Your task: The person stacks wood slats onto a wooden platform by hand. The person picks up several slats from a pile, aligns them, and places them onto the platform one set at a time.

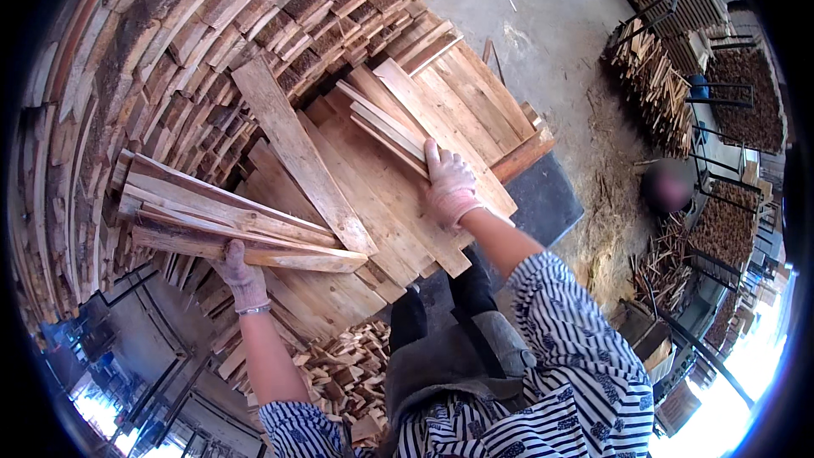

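My left hand (pixel 240 276), in a pale work glove, grips a bundle of rough wooden boards (pixel 229 220) from its near side. The boards fan out a little, and the nearest one has a dark, bark-like edge. My right hand (pixel 451 182), gloved too, is closed around a few narrow wooden strips (pixel 386 131) that point away to the upper left. Under both hands spreads a layer of flat planks (pixel 365 178) laid side by side. A loose plank (pixel 301 153) lies slantwise across it, between my hands.
A tall stack of boards (pixel 186 51) rises at the left and far side. Short wood offcuts (pixel 356 369) are heaped near my legs. Sawdust and scraps lie on the concrete floor (pixel 543 51) at right. Racks of wood sticks (pixel 649 80) and a person (pixel 666 187) are farther right.
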Demonstrator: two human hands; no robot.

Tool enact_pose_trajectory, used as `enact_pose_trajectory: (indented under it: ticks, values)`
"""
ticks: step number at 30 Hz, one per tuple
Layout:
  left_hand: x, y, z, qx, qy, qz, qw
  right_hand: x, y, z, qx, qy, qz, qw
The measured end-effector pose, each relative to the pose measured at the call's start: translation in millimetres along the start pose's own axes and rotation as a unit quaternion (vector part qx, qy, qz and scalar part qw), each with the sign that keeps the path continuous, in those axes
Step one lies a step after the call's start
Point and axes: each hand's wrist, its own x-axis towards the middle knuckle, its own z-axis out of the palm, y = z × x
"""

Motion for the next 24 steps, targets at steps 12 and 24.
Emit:
enact_pose_trajectory:
  ticks: [12,24]
  values:
    - [-19.0,16.7,2.9,-0.07,0.015,-0.123,0.99,85.0,115.7,-10.9,0.358,-0.141,-0.032,0.923]
    - [-24.2,19.0,10.2,-0.042,0.049,-0.129,0.99,72.0,77.1,-68.3,0.041,-0.037,-0.038,0.998]
